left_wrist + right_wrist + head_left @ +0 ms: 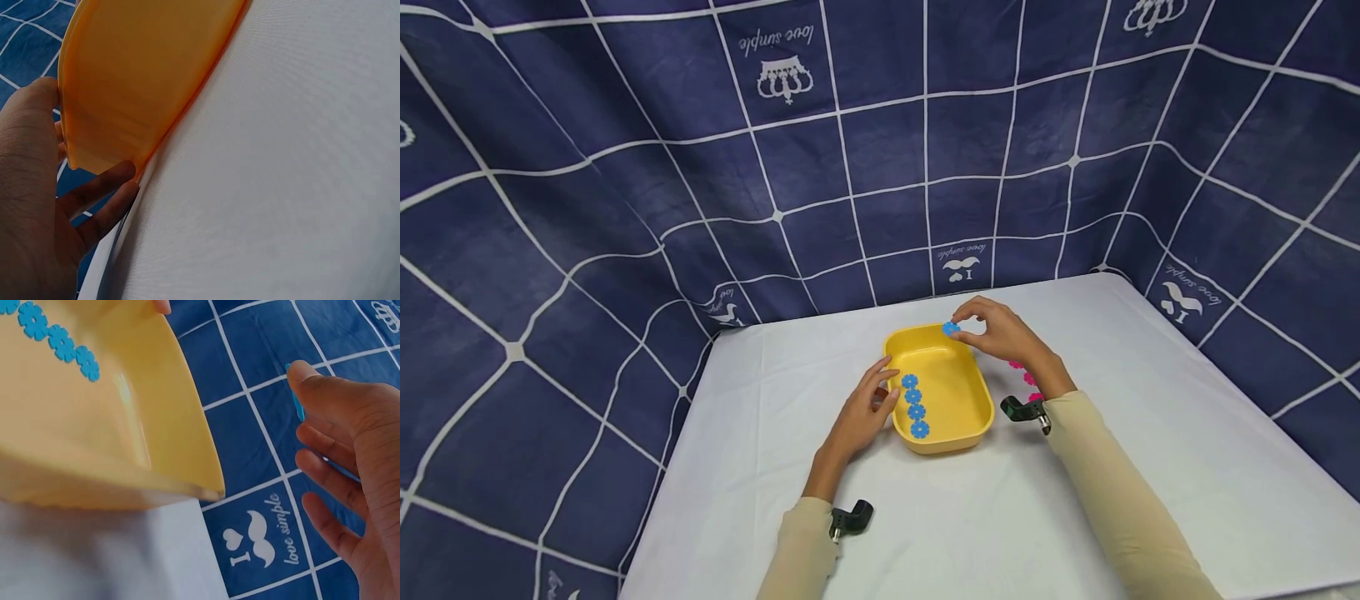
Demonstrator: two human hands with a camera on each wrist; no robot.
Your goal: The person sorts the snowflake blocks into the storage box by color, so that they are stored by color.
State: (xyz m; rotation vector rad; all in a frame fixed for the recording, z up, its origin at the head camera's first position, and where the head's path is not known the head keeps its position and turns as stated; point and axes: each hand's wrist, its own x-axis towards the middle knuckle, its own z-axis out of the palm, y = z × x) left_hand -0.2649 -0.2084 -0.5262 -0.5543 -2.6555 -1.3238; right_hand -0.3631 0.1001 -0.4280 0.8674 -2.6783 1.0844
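left hand point(859, 418), loose-fingered, touches the tray point(953, 396); right hand point(1003, 333) pinches a blue flower point(951, 329) near its far rim point(917, 330).

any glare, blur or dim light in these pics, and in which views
Left wrist: dimmest, with the person's left hand in shade and the white fabric tablecloth looking grey; right wrist: a pale glare streak inside the yellow rectangular plastic tray, its nearest rim blurred; head: brighter, tablecloth plainly white.
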